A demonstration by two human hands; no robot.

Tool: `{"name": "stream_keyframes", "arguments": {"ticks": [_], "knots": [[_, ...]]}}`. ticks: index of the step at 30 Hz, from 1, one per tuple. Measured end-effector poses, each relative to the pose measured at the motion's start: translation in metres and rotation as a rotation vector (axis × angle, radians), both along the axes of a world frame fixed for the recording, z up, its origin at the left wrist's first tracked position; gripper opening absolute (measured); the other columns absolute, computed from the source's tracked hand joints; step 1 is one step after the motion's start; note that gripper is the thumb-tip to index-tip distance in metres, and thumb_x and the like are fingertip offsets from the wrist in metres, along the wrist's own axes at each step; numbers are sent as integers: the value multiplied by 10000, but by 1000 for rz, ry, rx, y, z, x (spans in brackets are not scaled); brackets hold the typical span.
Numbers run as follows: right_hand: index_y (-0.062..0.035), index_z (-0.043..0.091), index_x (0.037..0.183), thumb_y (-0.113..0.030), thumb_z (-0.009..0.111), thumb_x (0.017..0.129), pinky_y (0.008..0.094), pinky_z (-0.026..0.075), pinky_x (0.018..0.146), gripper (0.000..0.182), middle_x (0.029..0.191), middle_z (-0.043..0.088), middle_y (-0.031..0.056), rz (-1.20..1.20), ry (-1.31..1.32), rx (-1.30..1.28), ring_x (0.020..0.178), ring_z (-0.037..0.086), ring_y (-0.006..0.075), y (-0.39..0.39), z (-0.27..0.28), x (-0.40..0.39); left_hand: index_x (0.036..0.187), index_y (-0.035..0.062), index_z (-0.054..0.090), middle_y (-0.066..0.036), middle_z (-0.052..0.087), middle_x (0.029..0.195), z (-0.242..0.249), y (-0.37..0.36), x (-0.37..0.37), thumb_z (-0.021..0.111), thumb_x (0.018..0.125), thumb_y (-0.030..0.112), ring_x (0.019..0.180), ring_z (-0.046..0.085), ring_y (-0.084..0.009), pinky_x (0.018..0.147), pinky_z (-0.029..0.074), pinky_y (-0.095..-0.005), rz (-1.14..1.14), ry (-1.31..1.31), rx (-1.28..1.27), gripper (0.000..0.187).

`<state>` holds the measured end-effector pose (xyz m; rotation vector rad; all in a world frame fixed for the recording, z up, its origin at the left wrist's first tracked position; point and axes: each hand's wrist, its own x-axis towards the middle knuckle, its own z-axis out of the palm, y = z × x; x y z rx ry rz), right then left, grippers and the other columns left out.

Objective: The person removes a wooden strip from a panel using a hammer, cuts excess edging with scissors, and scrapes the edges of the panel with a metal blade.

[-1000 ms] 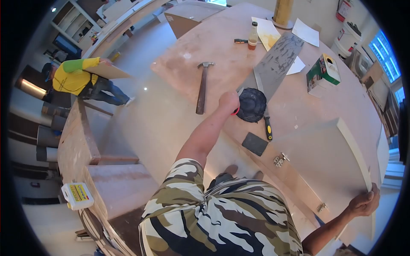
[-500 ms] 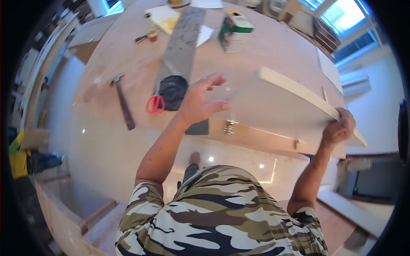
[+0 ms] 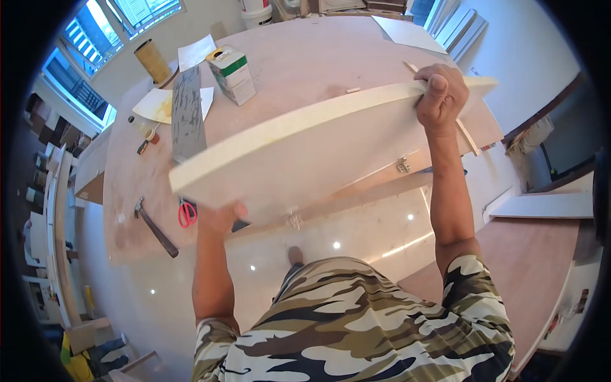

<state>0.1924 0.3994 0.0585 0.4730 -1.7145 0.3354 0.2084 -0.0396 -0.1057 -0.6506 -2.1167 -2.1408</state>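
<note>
A pale cabinet door panel (image 3: 318, 162) stands tilted on edge above the table, its cream edge up. Two metal hinges (image 3: 403, 165) show along its lower side. My right hand (image 3: 441, 99) is closed over the top edge near the right end. At the lower left corner, my left hand (image 3: 218, 217) is on the panel, thumb on the near face and the other fingers hidden behind it. Just left of that hand lie red-handled scissors (image 3: 187, 213), and farther left a claw hammer (image 3: 154, 227).
The wooden work table (image 3: 299, 57) carries a grey streaked board (image 3: 188, 121), a white and green can (image 3: 233, 75), a small bottle (image 3: 143, 128) and a yellow roll (image 3: 153, 62). A thin wood strip (image 3: 468, 137) lies right. A white panel (image 3: 541, 205) rests on a lower surface.
My left hand has gone from open in the air to the panel's left end. The panel's right end has risen in view, and my head has turned right.
</note>
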Motion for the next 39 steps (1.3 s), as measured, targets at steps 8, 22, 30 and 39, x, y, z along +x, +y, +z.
{"name": "stream_keyframes", "arguments": {"ticks": [8,22,30,39], "knots": [[-112,566,597,-432,557,996,373,387,576,511,580,561,58,375,-67,52,544,531,301,-53,25,-25,1193,-37,644,-142,682,1125,-69,-33,166,737,926,418,995,661,-280,889,541,-416,442,171,-167,535],[-108,541,627,-491,519,1007,371,380,607,540,574,528,36,738,-71,-41,513,480,275,-123,-13,-77,1096,21,692,-144,700,1000,-3,20,235,730,889,208,903,674,-305,810,527,-414,179,-75,-349,282],[-36,670,1215,-485,579,979,410,434,955,515,1217,648,218,272,-154,-47,1195,578,375,-91,-20,-71,1376,-34,519,-293,538,1369,-17,71,204,778,828,255,1207,569,-449,965,481,-503,-90,75,-567,672],[117,453,1382,-473,792,831,411,516,981,875,1263,615,228,617,-1406,-779,1134,637,283,-26,25,70,1552,-137,167,-444,226,1547,25,259,196,733,831,189,1445,292,-574,1174,300,-573,16,687,-163,973]]}}
